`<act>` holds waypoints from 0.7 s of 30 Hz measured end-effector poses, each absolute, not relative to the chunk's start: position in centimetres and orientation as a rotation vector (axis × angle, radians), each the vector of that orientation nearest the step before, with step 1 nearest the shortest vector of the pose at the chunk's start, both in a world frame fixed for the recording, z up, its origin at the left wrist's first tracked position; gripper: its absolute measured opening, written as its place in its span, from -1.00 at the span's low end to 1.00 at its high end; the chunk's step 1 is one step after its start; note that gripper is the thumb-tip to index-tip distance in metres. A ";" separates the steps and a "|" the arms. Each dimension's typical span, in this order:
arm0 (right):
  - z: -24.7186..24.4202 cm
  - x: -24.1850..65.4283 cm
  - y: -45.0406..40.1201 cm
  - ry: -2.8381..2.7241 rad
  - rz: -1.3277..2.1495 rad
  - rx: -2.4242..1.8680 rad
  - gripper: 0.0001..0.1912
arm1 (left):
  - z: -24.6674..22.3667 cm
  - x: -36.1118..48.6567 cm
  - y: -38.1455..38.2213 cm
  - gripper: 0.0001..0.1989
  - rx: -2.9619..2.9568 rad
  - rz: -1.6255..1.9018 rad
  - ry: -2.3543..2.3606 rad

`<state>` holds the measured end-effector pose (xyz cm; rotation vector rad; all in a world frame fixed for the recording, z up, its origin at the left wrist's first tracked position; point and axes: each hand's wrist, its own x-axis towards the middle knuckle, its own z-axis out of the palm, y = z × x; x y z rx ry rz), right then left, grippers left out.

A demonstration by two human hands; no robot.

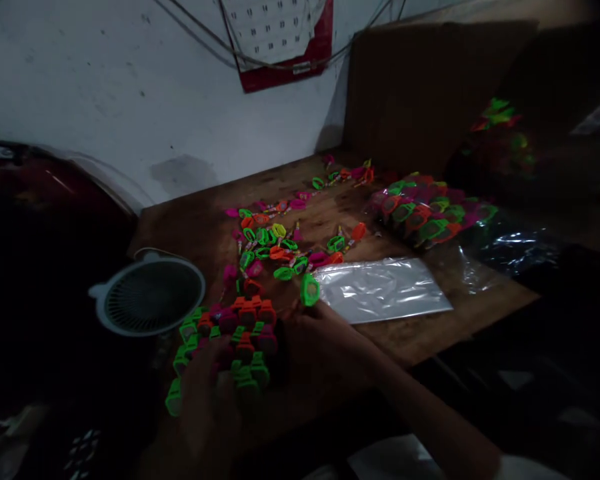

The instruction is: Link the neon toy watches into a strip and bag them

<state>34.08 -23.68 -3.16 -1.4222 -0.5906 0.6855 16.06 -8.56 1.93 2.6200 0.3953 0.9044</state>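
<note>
Dim light falls on a wooden tabletop (410, 333) pushed against a white wall, with a calendar (280, 40) hanging above it. We take the flat clear plastic bag (380, 290) near the middle of the tabletop as our landmark. Left of the bag lies a loose scatter of neon rings (275, 243); behind it to the right sits a filled bag of the same pieces (427, 213), probably kept apart as finished goods. Well left of the bag rests a small white fan (147, 297).

Just beside the bag's near left corner, our right hand (320, 340) pinches one green ring (310, 290) at its fingertips, fingers closed on it. Further left of the bag, our left hand (210, 393) cups a packed block of rings (240, 333), fingers curled around it, seemingly to keep the rows together.
</note>
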 end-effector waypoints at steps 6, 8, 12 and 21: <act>-3.9 24.5 -24.9 -0.417 0.655 -1.395 -0.78 | 1.3 15.7 -9.6 -0.66 2.726 0.765 0.320; -4.2 22.9 -24.7 -0.419 0.517 -1.519 -0.79 | 0.9 15.4 -9.8 -0.65 2.763 0.773 0.297; -5.3 22.1 -23.9 -0.613 0.479 -1.562 -0.80 | 0.3 14.9 -9.6 -0.64 2.850 0.813 0.124; -5.7 23.2 -23.8 -0.938 0.478 -1.763 -0.80 | 0.0 15.4 -10.8 -0.62 2.851 0.802 0.161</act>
